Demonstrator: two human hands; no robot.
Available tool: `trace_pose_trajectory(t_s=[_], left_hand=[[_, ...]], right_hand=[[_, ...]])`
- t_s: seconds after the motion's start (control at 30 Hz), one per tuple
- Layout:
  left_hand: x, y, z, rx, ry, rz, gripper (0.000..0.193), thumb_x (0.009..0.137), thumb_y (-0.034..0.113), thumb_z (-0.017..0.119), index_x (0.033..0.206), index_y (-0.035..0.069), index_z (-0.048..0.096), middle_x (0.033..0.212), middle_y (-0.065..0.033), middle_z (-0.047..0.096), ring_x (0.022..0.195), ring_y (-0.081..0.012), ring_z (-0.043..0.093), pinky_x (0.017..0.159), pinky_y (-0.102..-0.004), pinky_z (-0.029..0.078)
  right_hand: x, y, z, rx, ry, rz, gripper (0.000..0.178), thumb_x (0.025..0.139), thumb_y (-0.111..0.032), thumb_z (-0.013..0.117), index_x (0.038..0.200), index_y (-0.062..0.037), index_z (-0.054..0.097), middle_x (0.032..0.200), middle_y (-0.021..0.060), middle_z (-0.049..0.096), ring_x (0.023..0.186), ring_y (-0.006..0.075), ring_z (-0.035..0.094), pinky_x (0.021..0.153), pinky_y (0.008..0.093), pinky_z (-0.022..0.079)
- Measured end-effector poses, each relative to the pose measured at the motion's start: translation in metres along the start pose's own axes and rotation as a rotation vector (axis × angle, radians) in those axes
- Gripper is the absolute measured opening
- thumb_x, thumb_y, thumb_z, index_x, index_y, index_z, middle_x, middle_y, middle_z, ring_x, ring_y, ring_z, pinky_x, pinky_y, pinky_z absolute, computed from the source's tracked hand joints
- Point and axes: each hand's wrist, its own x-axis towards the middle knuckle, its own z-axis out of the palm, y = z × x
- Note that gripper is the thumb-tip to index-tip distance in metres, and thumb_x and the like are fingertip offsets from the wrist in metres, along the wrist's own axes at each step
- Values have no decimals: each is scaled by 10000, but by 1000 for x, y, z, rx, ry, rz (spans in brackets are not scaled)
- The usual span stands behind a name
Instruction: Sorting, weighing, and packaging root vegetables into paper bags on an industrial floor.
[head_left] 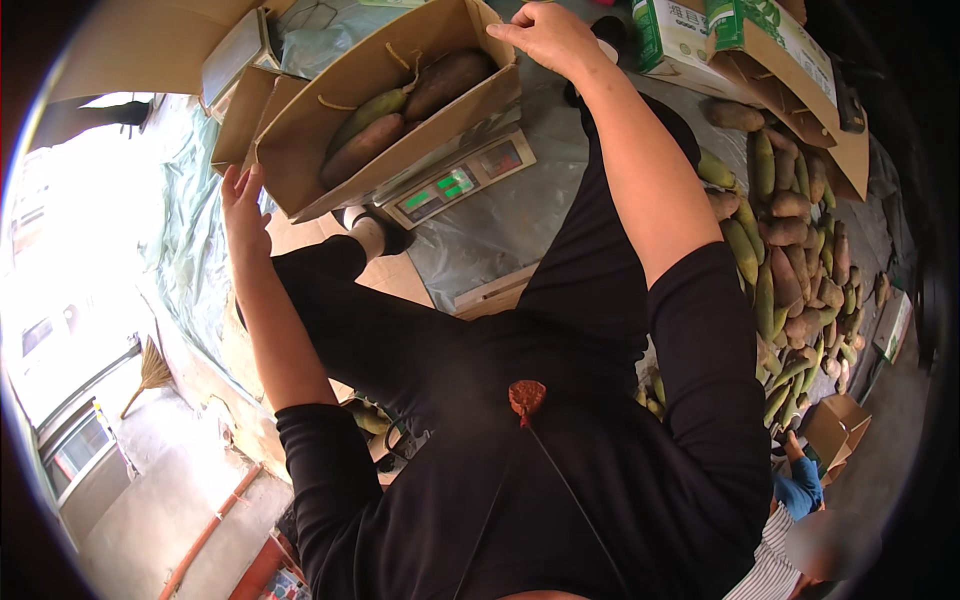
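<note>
**Both hands on a carton of produce sitting on a scale**

An open brown cardboard box (300, 140) holding long green and reddish-brown fruits (400, 110) rests on a flat grey digital scale (455, 185) with a lit green display. The left hand (243, 205) presses flat, fingers spread, against the box's near left corner. The right hand (545, 35) curls over the far right rim, gripping the edge. A heap of similar green and brown fruits (785, 240) lies on the floor to the right, beside a green-and-white printed carton (690, 30).
</note>
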Motion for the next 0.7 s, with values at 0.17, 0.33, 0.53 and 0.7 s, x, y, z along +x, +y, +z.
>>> trace_pose_trajectory(t_s=[0.17,0.33,0.53,0.7], left_hand=[[12,24,-9,77,-133,-76,867,804,505,649,1451,109,229,1433,-134,386,1347,-322,311,992,-639,217],[41,12,-18,399,-240,-189,907,765,545,677,1417,40,298,1391,-161,419,1306,-334,359,990,-587,290],[85,-44,-14,768,-525,121,538,774,511,665,918,-7,690,740,-133,681,695,-265,651,695,-392,502],[102,-58,-7,674,-683,-114,507,821,465,597,823,-34,688,689,-140,665,593,-216,668,576,-319,561]], right_hand=[[14,18,11,-72,-5,0,498,763,-473,666,962,-16,664,908,166,663,853,326,627,752,417,482],[22,-1,13,-237,-88,-41,551,769,-511,646,1008,-14,657,1032,176,658,951,318,637,808,417,499],[27,-1,18,-304,-115,-20,664,735,-599,615,999,9,648,1010,255,636,987,391,601,832,479,467],[20,-17,13,-412,-161,19,539,789,-515,588,982,-17,658,1024,229,637,985,387,596,829,461,467]])
